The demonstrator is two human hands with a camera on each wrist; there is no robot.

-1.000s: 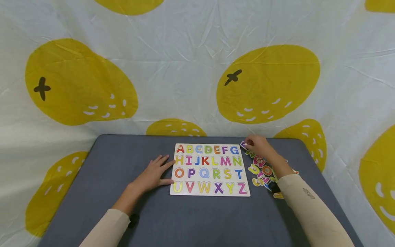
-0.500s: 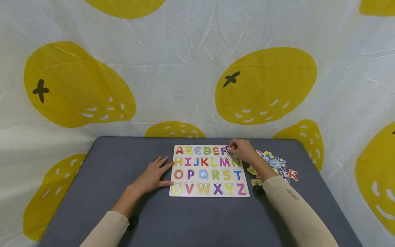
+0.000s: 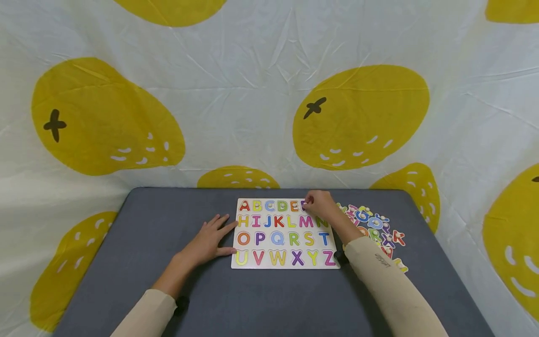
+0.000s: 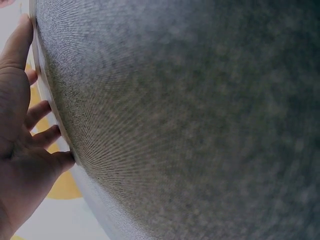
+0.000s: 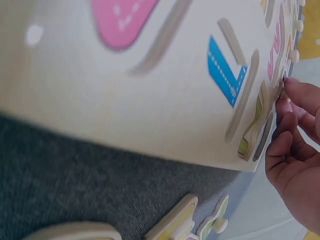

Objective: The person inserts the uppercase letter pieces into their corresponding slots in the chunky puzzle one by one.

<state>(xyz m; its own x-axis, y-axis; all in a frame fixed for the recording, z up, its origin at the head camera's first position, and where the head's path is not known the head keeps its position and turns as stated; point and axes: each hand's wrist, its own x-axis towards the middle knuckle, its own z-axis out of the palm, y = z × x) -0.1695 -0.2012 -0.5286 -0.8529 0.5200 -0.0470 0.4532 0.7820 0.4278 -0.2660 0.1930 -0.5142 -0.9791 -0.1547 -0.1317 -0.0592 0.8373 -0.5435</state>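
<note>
The letter puzzle board [image 3: 286,267] lies flat on the table, its rows running from A to Z. My right hand [image 3: 322,205] is over the top row's right part and pinches a purple letter piece [image 3: 303,206] at the F recess. Fingers cover most of that piece; in the right wrist view, the right hand [image 5: 298,135] holds it nearly edge-on, so I cannot tell whether it is seated. Knobs stand up on several letters to its left. My left hand [image 3: 208,238] rests with spread fingers at the board's left edge, thumb and fingertips touching it.
A heap of loose knobbed letter pieces [image 3: 375,223] lies right of the board, partly behind the right forearm. The grey table [image 3: 269,304] extends in front. A white curtain [image 3: 244,117] with yellow fruit prints hangs behind the table's far edge.
My right hand has carried the purple letter piece left from the heap, past the board's top right corner, to the F recess. The left hand has stayed in place.
</note>
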